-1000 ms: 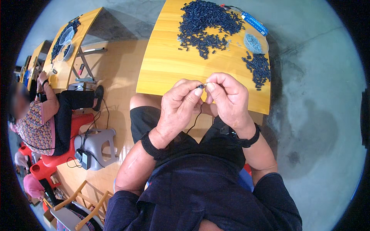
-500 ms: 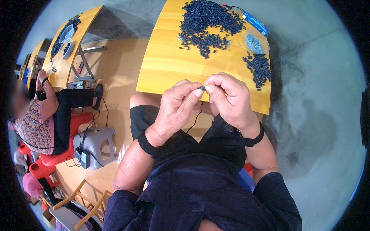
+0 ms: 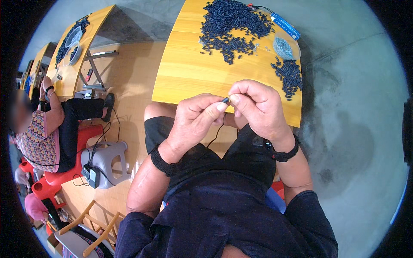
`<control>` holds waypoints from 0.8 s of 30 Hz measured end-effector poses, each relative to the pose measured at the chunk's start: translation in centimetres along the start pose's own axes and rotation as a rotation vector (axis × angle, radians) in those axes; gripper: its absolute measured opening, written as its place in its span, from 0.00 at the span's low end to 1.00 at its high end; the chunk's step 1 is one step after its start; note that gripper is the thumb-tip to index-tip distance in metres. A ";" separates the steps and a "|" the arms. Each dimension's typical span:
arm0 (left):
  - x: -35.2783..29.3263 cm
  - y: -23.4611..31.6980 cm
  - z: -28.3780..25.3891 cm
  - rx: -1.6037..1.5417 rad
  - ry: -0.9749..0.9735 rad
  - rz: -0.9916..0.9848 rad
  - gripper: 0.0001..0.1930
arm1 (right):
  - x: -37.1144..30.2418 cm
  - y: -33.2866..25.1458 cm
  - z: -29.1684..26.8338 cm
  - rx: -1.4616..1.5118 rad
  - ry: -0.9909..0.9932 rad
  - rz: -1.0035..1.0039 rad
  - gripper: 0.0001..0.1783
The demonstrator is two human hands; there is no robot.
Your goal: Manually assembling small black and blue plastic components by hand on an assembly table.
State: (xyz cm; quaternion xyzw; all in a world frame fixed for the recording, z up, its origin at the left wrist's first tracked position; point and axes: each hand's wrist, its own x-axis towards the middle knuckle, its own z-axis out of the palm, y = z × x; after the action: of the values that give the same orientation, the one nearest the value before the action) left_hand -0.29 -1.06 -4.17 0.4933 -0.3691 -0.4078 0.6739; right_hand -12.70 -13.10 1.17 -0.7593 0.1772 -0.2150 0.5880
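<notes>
Just off the near edge of the yellow table [image 3: 185, 71], my left hand [image 3: 195, 118] pinches a small black cylinder [image 3: 225, 100] between thumb and forefinger. My right hand [image 3: 258, 107] meets it there, its thumb and forefinger closed at the cylinder's right end. Whatever lies between those right fingertips is too small to make out. Farther back on the table spreads a large pile of similar black cylinders [image 3: 234, 21]. A smaller group of them [image 3: 289, 77] lies by the right edge, below a clear round tub [image 3: 294, 51] of small light-blue bits.
A blue box-shaped device [image 3: 285, 26] with a red-and-black lead lies at the table's far right. To the left, another person [image 3: 38, 133] sits at a second table [image 3: 69, 81]. A grey stool [image 3: 107, 165] with cables and a wooden-armed chair [image 3: 81, 223] stand behind.
My hands have drawn slightly apart, and more of the black cylinder shows between the fingertips. The right wrist has shifted a little to the right. The piles have not moved.
</notes>
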 end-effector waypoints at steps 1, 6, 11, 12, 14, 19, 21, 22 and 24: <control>0.0 0.0 0.0 -0.009 -0.006 0.006 0.08 | 0.0 -0.1 0.0 0.000 0.000 0.000 0.05; -0.1 0.1 -0.5 0.017 -0.055 -0.014 0.10 | 0.2 -0.3 -0.2 -0.012 -0.021 0.027 0.05; -0.1 0.0 0.0 -0.091 -0.012 -0.042 0.12 | 0.3 -0.5 -0.2 -0.017 -0.033 0.038 0.05; -0.2 -0.1 0.0 -0.092 -0.013 -0.042 0.12 | 0.3 -0.5 -0.2 -0.017 -0.034 0.039 0.05; -0.2 -0.3 0.0 -0.178 -0.032 -0.091 0.14 | 0.3 -0.5 -0.2 -0.003 -0.037 0.048 0.04; -0.3 -0.5 -0.2 -0.271 -0.051 -0.107 0.14 | 0.3 -0.5 0.0 0.034 -0.041 0.071 0.04; -0.4 -0.5 -0.3 -0.292 -0.055 -0.113 0.14 | 0.2 -0.2 0.0 0.054 -0.022 0.063 0.04; -0.4 -0.5 -0.4 -0.312 -0.066 -0.117 0.14 | 0.2 -0.2 0.1 0.053 -0.021 0.063 0.04; -0.4 -0.5 -0.5 -0.330 -0.075 -0.120 0.14 | 0.1 0.0 0.2 0.089 -0.012 0.068 0.04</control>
State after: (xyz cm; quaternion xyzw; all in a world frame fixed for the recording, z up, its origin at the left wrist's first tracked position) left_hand -0.07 -0.56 -4.87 0.3815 -0.2919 -0.5206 0.7059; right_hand -12.49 -12.94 1.17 -0.7271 0.1896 -0.1978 0.6295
